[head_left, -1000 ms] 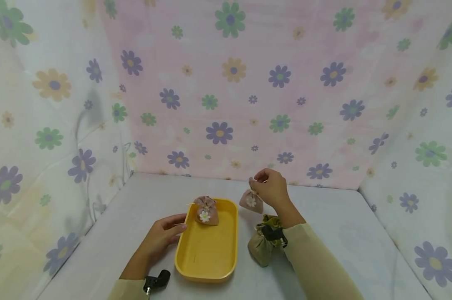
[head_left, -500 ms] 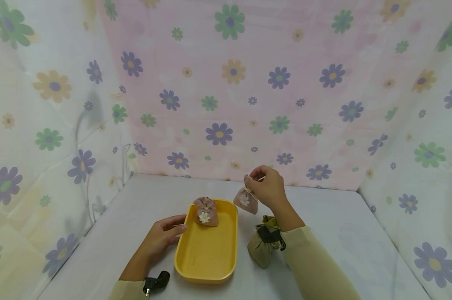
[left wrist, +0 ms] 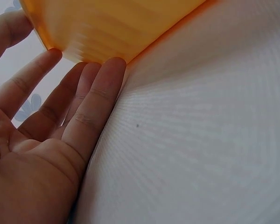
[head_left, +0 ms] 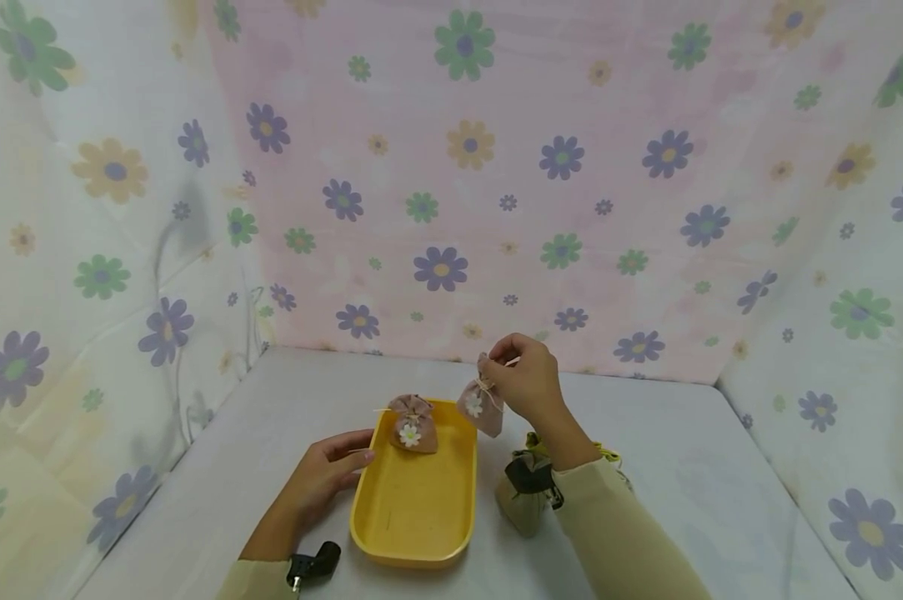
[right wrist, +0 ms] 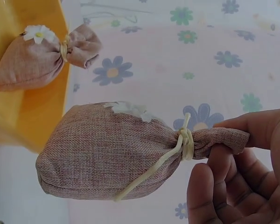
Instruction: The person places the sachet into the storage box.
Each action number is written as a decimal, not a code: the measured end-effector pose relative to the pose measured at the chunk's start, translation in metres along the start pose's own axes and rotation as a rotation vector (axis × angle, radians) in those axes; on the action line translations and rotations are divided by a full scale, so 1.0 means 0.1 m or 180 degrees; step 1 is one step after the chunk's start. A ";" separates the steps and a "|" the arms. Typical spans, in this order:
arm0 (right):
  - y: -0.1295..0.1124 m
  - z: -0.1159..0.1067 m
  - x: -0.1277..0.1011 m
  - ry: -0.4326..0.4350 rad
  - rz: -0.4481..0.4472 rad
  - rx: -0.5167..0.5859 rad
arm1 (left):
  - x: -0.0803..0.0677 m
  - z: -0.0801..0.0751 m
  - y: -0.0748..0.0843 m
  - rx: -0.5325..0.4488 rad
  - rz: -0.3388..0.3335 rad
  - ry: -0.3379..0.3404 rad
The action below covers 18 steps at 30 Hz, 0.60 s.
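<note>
Pink pouch in the air: small burlap-looking drawstring pouch (head_left: 480, 406) with a white daisy on it, hanging just over the far right corner of the yellow tray (head_left: 413, 533), touching nothing below it as far as I can see
Right hand: right hand (head_left: 524, 382) pinches the gathered neck of that pouch, right past the cream tie – the wrist view shows thumb and fingertips (right wrist: 224, 154) clamped on the ruffled top, body of the pouch dangling sideways
Left hand: left hand (head_left: 323, 475) lies on the counter (head_left: 684, 467) against the tray's left side, fingers straight and relaxed, tips touching the outer wall near the far end – not gripping anything
Second pink pouch: same kind of pouch (head_left: 412, 423), daisy facing up, lying inside the tray at its far end, close to the hanging one but apart from it
Tray: yellow, oval-ish, sits lengthwise on the counter between the two arms, near part of it bare
Green pouch: olive drawstring pouch (head_left: 522, 508) on the counter just right of the tray, partly hidden behind the right wrist and sleeve
Backdrop: flower-print cloth (head_left: 451, 167) hung all round the counter, pink at the back, paler at the sides
</note>
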State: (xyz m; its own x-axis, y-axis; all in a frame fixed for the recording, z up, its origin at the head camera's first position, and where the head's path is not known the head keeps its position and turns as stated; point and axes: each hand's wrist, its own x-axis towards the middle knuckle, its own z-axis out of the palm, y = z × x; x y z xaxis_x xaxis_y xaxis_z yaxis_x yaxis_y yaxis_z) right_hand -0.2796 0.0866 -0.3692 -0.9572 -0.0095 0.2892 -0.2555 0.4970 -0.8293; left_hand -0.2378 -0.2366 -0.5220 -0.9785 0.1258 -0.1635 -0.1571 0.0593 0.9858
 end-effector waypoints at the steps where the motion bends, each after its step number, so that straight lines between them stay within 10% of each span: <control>1: 0.00 0.01 0.00 0.0008 -0.0010 0.0010 | 0.00 0.00 0.00 0.0006 -0.0001 0.0001; 18: -0.01 0.24 -0.04 0.0105 -0.0015 0.0168 | 0.00 0.00 -0.01 -0.0021 0.0012 -0.0002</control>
State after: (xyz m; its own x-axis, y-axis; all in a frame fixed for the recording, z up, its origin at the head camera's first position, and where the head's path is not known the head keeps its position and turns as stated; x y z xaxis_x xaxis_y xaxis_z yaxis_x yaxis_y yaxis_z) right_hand -0.2789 0.0657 -0.3812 -0.9512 0.0173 0.3081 -0.2676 0.4505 -0.8517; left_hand -0.2374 -0.2368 -0.5226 -0.9790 0.1268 -0.1598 -0.1543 0.0522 0.9866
